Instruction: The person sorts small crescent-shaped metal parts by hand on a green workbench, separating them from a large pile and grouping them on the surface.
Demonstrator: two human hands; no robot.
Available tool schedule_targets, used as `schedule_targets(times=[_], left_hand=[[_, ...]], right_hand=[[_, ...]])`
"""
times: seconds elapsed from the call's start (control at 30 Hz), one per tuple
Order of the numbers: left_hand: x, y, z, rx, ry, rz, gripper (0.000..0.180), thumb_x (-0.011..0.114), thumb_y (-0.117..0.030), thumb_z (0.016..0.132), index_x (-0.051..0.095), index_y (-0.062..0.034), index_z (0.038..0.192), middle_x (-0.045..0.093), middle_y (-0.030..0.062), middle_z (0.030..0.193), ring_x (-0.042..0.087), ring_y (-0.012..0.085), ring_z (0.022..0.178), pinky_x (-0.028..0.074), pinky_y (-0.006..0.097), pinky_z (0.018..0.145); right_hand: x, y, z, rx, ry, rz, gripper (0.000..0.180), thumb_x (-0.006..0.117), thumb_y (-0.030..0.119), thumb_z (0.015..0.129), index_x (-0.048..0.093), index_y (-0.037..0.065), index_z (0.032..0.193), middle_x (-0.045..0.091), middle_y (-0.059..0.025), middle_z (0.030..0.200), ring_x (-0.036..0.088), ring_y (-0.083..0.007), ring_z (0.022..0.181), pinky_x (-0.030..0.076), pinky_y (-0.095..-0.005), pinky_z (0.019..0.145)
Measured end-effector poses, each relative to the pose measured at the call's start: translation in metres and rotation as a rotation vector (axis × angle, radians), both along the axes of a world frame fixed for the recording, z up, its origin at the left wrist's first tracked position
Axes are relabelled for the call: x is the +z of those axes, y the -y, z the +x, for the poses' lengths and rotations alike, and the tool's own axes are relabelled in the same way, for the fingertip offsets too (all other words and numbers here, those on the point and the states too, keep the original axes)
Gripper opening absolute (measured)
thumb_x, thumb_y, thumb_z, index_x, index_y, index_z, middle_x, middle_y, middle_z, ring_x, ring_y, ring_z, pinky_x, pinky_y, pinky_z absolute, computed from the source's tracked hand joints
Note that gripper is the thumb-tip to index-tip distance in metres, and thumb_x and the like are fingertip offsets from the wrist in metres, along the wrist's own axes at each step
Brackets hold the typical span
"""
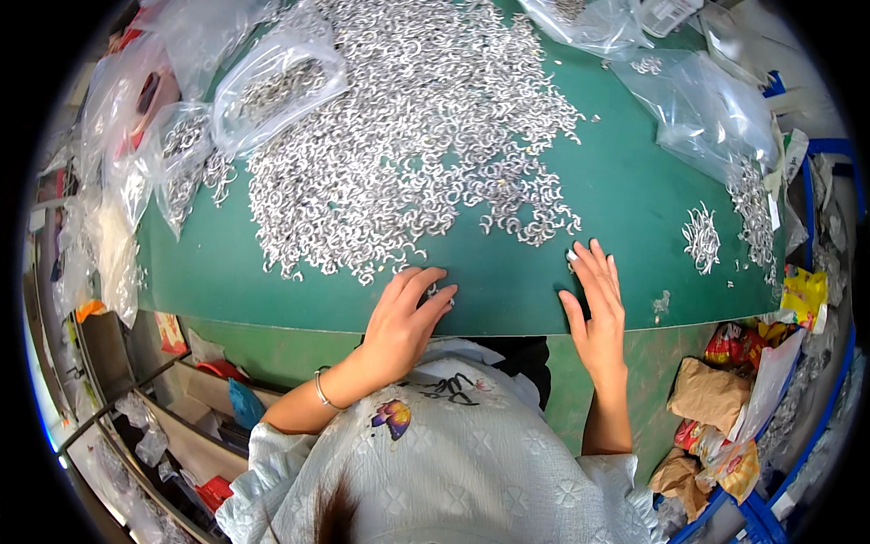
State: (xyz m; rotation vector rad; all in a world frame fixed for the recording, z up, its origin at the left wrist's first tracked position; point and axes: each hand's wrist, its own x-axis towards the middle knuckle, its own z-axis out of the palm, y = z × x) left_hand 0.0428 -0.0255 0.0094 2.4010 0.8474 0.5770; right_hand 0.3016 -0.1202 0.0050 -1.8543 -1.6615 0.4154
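Note:
A wide heap of small silvery curved metal pieces (399, 136) covers the middle of the green tabletop (625, 199). At the heap's near edge, close to the table's front edge, my left hand (405, 317) is curled, its fingers cupped over a few of the metal pieces (433, 292). Part of what lies under those fingers is hidden. My right hand (595, 313) is to the right of the heap, over the table, thumb and fingers apart. One tiny piece (570, 267) shows beside its fingertips; it does not appear gripped.
Clear plastic bags of metal pieces (281, 91) stand at the left. Another clear bag (707, 113) lies at the far right, above a loose strip of pieces (754, 213). A small separate pile (701, 238) sits nearby. Packages and brown paper (709, 394) are beyond the right front edge.

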Motion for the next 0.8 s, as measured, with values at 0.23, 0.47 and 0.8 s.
schedule_targets(times=[0.23, 0.47, 0.8], left_hand=[[-0.017, -0.011, 0.013, 0.042, 0.188, -0.032, 0.031, 0.065, 0.010, 0.074, 0.064, 0.0033, 0.104, 0.057, 0.0141, 0.105, 0.057, 0.0319, 0.092, 0.050, 0.039, 0.077], [0.024, 0.018, -0.010, 0.035, 0.003, -1.264, 0.020, 0.058, -0.009, 0.097, 0.064, 0.0019, 0.113, 0.066, 0.0131, 0.104, 0.064, 0.0224, 0.090, 0.053, 0.032, 0.078], [-0.092, 0.057, -0.020, -0.139, 1.080, -2.372, 0.051, 0.040, -0.028, 0.102, 0.041, 0.0112, 0.135, 0.048, 0.0254, 0.139, 0.047, 0.0332, 0.131, 0.032, 0.044, 0.114]], right_hand=[[0.006, 0.003, -0.033, 0.105, -0.062, -0.037, 0.041, 0.064, 0.004, 0.087, 0.057, -0.003, 0.126, 0.056, -0.0170, 0.135, 0.046, -0.0367, 0.133, 0.032, -0.0525, 0.111], [0.002, 0.009, -0.066, 0.285, -0.088, -0.068, 0.047, 0.067, 0.005, 0.084, 0.053, -0.004, 0.128, 0.051, -0.0178, 0.139, 0.044, -0.0369, 0.134, 0.034, -0.0522, 0.110], [-0.006, 0.004, -0.090, 0.512, -0.102, -0.046, 0.042, 0.058, 0.000, 0.083, 0.055, -0.006, 0.125, 0.050, -0.0195, 0.139, 0.046, -0.0364, 0.133, 0.037, -0.0510, 0.108]])
